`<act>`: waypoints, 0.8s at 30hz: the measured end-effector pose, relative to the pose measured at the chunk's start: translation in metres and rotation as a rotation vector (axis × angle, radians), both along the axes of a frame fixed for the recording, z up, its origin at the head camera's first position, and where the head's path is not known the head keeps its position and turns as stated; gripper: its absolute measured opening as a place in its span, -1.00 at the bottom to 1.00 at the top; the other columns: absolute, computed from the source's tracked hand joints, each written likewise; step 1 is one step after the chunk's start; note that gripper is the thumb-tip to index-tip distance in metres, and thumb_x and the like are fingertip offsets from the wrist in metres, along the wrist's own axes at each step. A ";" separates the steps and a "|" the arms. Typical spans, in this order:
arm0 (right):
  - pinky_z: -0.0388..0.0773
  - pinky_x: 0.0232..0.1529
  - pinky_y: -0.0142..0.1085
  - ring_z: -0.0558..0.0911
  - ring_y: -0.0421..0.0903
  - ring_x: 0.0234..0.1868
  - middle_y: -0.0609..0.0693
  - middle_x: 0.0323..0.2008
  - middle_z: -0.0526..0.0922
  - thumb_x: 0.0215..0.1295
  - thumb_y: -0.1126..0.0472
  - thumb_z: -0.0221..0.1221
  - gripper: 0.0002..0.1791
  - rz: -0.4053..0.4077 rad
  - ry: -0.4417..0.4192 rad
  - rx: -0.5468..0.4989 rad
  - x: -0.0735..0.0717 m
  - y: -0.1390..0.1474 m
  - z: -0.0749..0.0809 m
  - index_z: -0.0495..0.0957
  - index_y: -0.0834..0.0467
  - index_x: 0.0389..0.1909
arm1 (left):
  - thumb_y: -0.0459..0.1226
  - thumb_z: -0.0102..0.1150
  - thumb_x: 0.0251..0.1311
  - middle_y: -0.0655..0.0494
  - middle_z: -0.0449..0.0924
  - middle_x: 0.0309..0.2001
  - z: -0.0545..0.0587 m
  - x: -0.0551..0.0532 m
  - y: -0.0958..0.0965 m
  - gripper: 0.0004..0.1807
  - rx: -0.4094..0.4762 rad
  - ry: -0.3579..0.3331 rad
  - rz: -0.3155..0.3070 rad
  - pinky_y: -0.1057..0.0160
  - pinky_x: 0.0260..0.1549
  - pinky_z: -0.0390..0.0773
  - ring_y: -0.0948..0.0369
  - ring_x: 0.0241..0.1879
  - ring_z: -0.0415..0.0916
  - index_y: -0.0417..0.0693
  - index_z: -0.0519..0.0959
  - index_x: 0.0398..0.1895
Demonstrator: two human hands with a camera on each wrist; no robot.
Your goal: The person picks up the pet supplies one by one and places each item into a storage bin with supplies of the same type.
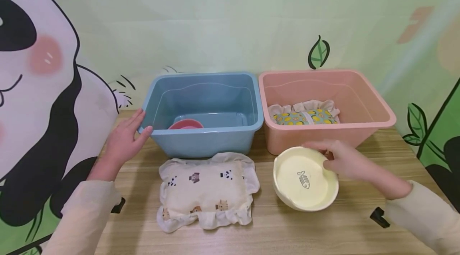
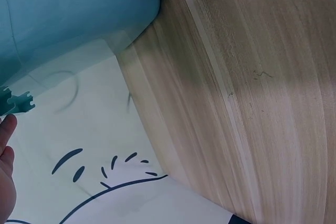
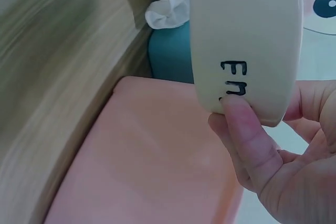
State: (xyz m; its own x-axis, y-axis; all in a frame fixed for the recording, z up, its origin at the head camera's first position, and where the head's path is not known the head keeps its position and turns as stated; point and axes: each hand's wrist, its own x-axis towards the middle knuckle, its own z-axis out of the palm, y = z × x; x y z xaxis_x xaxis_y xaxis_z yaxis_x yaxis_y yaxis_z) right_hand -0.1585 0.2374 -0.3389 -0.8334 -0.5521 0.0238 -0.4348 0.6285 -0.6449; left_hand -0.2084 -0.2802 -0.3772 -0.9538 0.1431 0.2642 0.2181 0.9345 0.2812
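With fingers and thumb, my right hand (image 1: 343, 159) pinches the far right rim of a cream bowl (image 1: 302, 191). The bowl has a fish-bone drawing inside, and dark lettering marks its outer wall (image 3: 247, 30) in the right wrist view. I cannot tell whether its base touches the table. My left hand (image 1: 125, 139) rests at the left rim of a blue tub (image 1: 208, 141), fingers mostly straight. Inside that tub is a reddish-pink round object (image 1: 186, 124), partly hidden by the front wall. A frilled cream pillow (image 1: 206, 191) with animal prints lies in front of it.
Right of the blue tub stands a pink tub (image 1: 323, 135) holding a frilled, lemon-patterned cloth item (image 1: 305, 117). Both tubs sit at the back of a wood-grain table (image 1: 273, 235), near a backdrop (image 1: 143, 19) printed with a panda and leaves.
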 end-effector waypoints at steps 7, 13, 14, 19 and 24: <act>0.38 -0.53 -0.45 0.37 -0.29 -0.54 0.02 -0.23 0.58 -0.19 0.61 0.04 -0.36 0.009 -0.001 0.041 -0.003 -0.003 0.015 0.41 0.26 0.07 | 0.08 -0.22 0.23 -0.11 0.08 0.32 0.000 0.001 0.000 -0.32 0.000 0.006 0.002 -0.31 0.02 0.18 -0.23 0.19 0.15 -0.10 0.07 0.32; 0.39 -0.51 -0.45 0.37 -0.24 -0.51 0.03 -0.19 0.55 -0.16 0.61 0.02 -0.37 0.007 0.015 0.040 -0.007 -0.007 0.031 0.42 0.23 0.07 | 0.09 -0.24 0.22 -0.10 0.08 0.32 0.000 0.001 0.001 -0.31 0.001 0.001 0.004 -0.31 0.01 0.18 -0.22 0.20 0.14 -0.10 0.07 0.32; 0.39 -0.52 -0.45 0.37 -0.23 -0.52 0.04 -0.20 0.55 -0.14 0.61 0.02 -0.37 -0.007 0.011 0.048 -0.008 -0.008 0.034 0.41 0.22 0.08 | 0.09 -0.24 0.23 -0.10 0.08 0.32 0.000 0.001 0.001 -0.31 0.001 0.003 0.004 -0.31 0.01 0.19 -0.22 0.19 0.14 -0.10 0.07 0.32; 0.38 -0.58 -0.44 0.38 -0.20 -0.57 0.05 -0.39 0.53 -0.10 0.57 0.02 -0.39 -0.053 -0.006 0.077 -0.013 -0.014 0.047 0.40 0.20 0.09 | 0.08 -0.22 0.22 -0.10 0.07 0.33 0.000 0.001 0.000 -0.32 0.002 -0.001 0.008 -0.31 0.02 0.18 -0.21 0.20 0.14 -0.09 0.07 0.32; 0.41 -0.55 -0.42 0.42 -0.16 -0.52 0.10 -0.36 0.53 -0.06 0.54 0.02 -0.39 -0.080 -0.037 0.070 -0.018 -0.020 0.056 0.38 0.16 0.12 | 0.07 -0.20 0.22 -0.07 0.05 0.34 0.000 0.000 0.000 -0.32 0.004 -0.008 0.012 -0.31 0.03 0.18 -0.20 0.21 0.12 -0.07 0.06 0.33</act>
